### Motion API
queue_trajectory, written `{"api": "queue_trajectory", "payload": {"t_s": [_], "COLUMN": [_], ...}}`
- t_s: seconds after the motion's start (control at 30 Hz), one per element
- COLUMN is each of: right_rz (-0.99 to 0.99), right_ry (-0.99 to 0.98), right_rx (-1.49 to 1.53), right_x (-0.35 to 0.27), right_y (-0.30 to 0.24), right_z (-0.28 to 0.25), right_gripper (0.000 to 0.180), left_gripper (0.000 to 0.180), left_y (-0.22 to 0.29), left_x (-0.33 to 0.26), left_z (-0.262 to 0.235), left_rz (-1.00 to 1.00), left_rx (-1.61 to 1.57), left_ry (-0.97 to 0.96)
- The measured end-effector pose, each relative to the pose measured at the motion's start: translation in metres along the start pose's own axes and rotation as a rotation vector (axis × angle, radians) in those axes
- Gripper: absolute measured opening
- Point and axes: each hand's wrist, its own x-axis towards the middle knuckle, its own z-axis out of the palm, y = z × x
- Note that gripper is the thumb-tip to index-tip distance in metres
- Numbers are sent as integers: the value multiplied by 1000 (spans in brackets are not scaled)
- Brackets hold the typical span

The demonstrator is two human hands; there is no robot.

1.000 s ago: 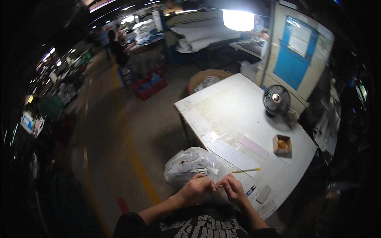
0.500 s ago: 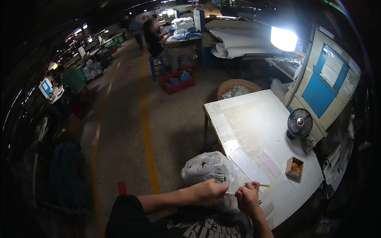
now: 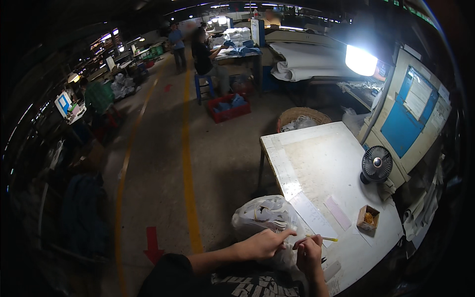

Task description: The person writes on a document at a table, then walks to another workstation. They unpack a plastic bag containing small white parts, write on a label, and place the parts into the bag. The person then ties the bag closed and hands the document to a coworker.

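A clear plastic bag [image 3: 246,214] filled with white pieces stands at the near left edge of the table, right in front of me. My left hand [image 3: 267,244] is closed at the bag's near side, thumb and forefinger together toward the right. Just across a small gap, my right hand [image 3: 308,251] has its fingers curled in a pinch over the bag's near right side. Whatever sits between the fingertips of either hand is too small to make out. A yellow pen [image 3: 326,239] lies by the right fingers, over a white paper sheet [image 3: 312,216].
On the white table [image 3: 316,153] are a pink paper strip [image 3: 337,213], a small box [image 3: 368,218] with yellowish bits and a black fan [image 3: 377,164]. A lamp [image 3: 361,60] shines above. Beyond stand a wicker basket [image 3: 316,116] and a red crate [image 3: 228,109]; people work farther back.
My hands have drawn slightly apart at the fingertips, and the left forefinger now stretches farther to the right. The whole view has shifted a little, so the table appears lower.
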Motion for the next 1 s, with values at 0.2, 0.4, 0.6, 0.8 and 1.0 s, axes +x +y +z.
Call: {"api": "queue_trajectory", "payload": {"t_s": [0.2, 0.4, 0.6, 0.8, 1.0], "right_rz": [65, 294, 304, 507, 520], "right_ry": [-14, -6, -10, 103, 265], "right_rx": [81, 413, 340, 425, 719], "right_x": [13, 1, -8, -17, -17], "right_y": [-24, -19, -13, -6, -13], "right_z": [12, 9, 20, 38, 53], "right_gripper": [11, 17, 16, 7, 14], "left_gripper": [22, 14, 15, 34, 37], "left_y": [-4, -16, -8, 8, -2], "left_x": [-4, -11, -10, -8, 3], "left_z": [16, 27, 31, 55, 70], "left_rz": [10, -150, -175, -21, 5], "left_rx": [-179, -430, -498, -298, 36], "left_ry": [51, 116, 176, 462, 521]}}
